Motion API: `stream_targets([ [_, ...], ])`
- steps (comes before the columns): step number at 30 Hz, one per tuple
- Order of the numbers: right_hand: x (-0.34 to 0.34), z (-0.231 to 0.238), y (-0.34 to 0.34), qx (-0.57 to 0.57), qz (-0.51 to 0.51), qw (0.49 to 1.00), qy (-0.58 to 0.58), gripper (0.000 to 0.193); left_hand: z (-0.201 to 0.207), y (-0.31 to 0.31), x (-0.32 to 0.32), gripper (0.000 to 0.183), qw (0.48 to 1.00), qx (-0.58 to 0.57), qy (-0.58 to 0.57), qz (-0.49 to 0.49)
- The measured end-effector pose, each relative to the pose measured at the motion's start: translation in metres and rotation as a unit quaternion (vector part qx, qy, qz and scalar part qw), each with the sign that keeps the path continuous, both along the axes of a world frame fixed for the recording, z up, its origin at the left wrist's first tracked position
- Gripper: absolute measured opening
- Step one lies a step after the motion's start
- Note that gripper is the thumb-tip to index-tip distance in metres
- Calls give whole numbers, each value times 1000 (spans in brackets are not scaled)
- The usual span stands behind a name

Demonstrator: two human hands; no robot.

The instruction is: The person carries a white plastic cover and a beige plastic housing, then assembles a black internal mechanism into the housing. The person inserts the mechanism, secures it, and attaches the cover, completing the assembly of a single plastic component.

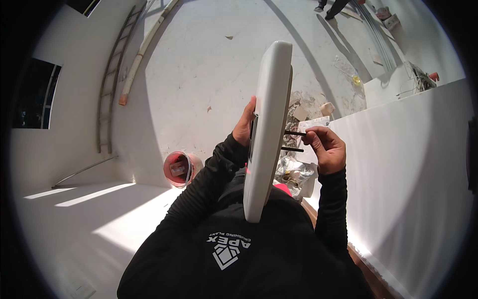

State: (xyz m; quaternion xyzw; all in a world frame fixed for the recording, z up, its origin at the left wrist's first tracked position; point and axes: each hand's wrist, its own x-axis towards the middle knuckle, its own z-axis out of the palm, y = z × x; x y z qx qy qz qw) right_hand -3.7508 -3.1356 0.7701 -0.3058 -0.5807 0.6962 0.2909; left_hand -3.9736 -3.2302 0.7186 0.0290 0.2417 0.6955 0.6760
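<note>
A long, glossy white panel [269, 124] with rounded ends stands upright in front of me, seen almost edge-on. Its exact kind is hidden by this angle. My left hand [243, 125] grips its left side, with the fingertips out of sight behind the edge. From its right side stick out two thin black rods, an upper rod [293, 133] and a lower rod [293, 149]. The thumb and fingers of my right hand [328, 149] pinch the free end of the upper rod. The lower rod is untouched, just left of that hand.
A red bucket [175, 168] stands at the left, below a wooden ladder [113, 82] and a long pole [144, 52]. Rubble [300, 107] and crumpled plastic [295, 172] lie beyond the panel. A white low wall [403, 149] runs along my right. Another person's legs [334, 9] show far off.
</note>
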Motion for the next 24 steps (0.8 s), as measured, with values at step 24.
stream_targets([
  [24, -270, 37, 400, 212, -69, 975, -20, 16, 3, 448, -282, 61, 965, 153, 7, -212],
])
